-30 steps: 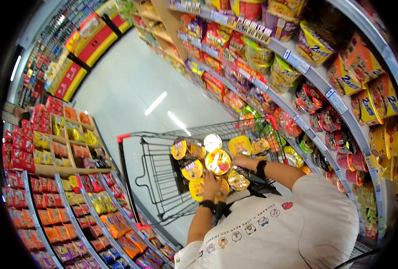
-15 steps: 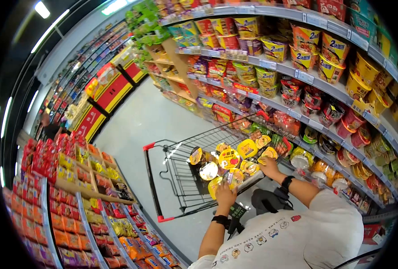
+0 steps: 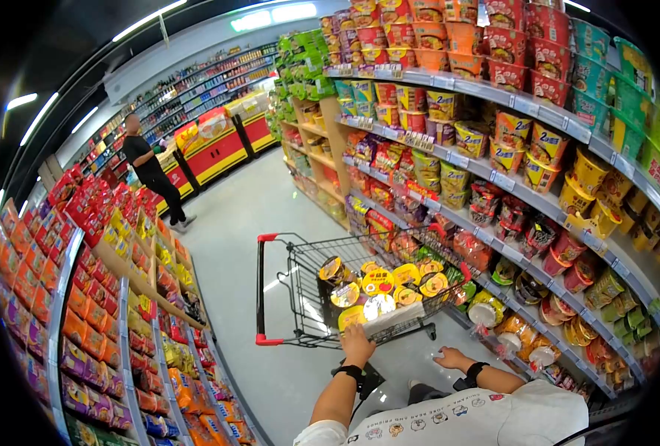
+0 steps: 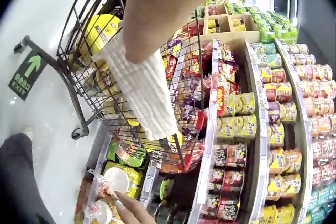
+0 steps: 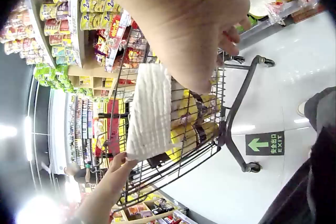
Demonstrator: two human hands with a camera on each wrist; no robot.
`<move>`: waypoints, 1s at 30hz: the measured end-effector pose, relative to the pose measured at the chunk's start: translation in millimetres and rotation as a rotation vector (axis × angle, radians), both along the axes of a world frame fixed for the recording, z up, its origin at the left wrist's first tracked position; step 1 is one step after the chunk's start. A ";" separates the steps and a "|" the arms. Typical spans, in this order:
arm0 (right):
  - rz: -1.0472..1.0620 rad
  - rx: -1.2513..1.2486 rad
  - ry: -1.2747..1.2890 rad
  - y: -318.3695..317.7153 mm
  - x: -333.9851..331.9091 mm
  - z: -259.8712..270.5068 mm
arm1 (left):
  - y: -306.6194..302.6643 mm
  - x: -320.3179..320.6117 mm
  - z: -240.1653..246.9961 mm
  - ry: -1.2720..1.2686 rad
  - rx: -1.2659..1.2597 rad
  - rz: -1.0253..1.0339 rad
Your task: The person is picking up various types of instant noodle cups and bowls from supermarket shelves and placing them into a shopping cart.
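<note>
A wire shopping cart [image 3: 274,342] with red corner caps holds several yellow instant noodle cups [image 3: 406,274]. A folded white cloth [image 5: 149,111] lies over its near rim. My left hand [image 3: 356,346] is at the left end of this rim, and in the right wrist view its fingertips pinch the cloth's corner. Off the cart, my right hand [image 3: 456,359] hangs over the floor near the right shelves, fingers loosely curled and holding nothing. In the left wrist view, the right hand's fingers [image 4: 126,211] show at the bottom, overlapping bagged goods on the low shelf.
Shelves of noodle cups [image 3: 504,141] rise along the right, close to the cart. Stepped racks of packets [image 3: 92,320] line the left. Beyond the cart runs a pale floor [image 3: 241,223], with a person in black [image 3: 151,167] by a red and yellow freezer [image 3: 211,152].
Both hands have come back from the cups toward me, the left to the cart's rim, the right off the cart. The head view has tilted up, showing more of the person in black.
</note>
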State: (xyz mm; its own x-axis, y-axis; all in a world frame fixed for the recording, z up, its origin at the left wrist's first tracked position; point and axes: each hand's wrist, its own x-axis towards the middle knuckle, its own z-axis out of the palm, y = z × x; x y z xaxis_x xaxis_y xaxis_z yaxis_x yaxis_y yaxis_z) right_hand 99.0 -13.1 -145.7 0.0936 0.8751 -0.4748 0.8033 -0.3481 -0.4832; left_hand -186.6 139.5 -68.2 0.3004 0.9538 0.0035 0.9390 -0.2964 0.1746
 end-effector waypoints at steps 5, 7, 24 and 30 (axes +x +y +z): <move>-0.047 0.175 -0.066 16.6 28.3 23.1 | 3.7 16.1 5.1 0.083 -0.057 0.048; -0.035 0.299 -0.073 28.0 29.3 38.4 | -0.1 15.9 9.5 0.042 -0.025 0.059; 0.368 0.846 -0.088 121.1 -2.6 36.0 | -33.6 -6.3 -8.3 -0.173 -0.190 0.162; 0.461 0.794 -0.062 120.7 -9.3 49.0 | -44.3 -15.5 -23.3 -0.090 -0.330 0.199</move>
State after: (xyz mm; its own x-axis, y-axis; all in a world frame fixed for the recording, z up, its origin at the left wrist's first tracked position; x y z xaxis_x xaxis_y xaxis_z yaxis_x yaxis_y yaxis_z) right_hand 89.7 107.5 -96.7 -0.3401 0.8991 0.2756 0.8125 0.4285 -0.3951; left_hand -202.1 95.2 -91.5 0.1215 0.9478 -0.2949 0.9491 -0.0239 0.3142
